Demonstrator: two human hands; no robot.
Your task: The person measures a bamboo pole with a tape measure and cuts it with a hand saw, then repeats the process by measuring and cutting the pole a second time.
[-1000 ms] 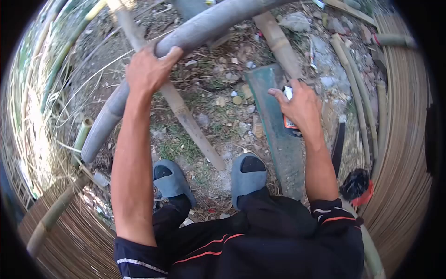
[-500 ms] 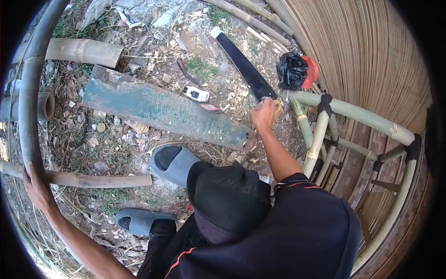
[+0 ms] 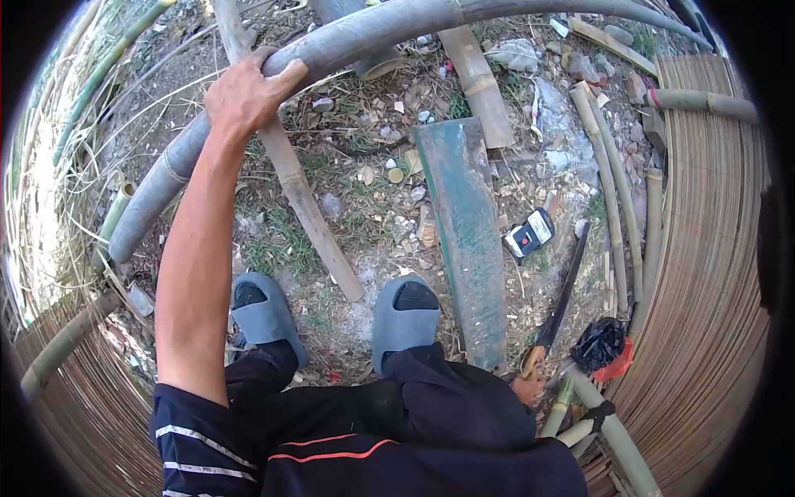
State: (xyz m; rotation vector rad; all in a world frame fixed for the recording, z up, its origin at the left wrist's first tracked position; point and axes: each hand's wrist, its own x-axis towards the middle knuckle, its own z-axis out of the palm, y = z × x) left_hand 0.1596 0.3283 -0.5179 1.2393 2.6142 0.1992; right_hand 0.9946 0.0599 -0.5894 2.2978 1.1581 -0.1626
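Our left hand [image 3: 242, 93] is clenched over the thick grey bamboo pole [image 3: 348, 41], which arches overhead and runs down past the wrist toward the ground. Our right hand [image 3: 527, 388] is low beside the knee, mostly hidden by the dark trousers, and seems closed on the wooden handle of the machete [image 3: 561, 300]; the grip itself we cannot tell for sure. The blade lies along the ground away from that hand, just beside the green plank [image 3: 464, 240], with a small black device [image 3: 528, 234] near its far end. We judge the pole stiff, heavy and smooth, best held between its nodes with the whole palm wrapped round. The machete should balance blade-heavy, so only the handle is safe to take.
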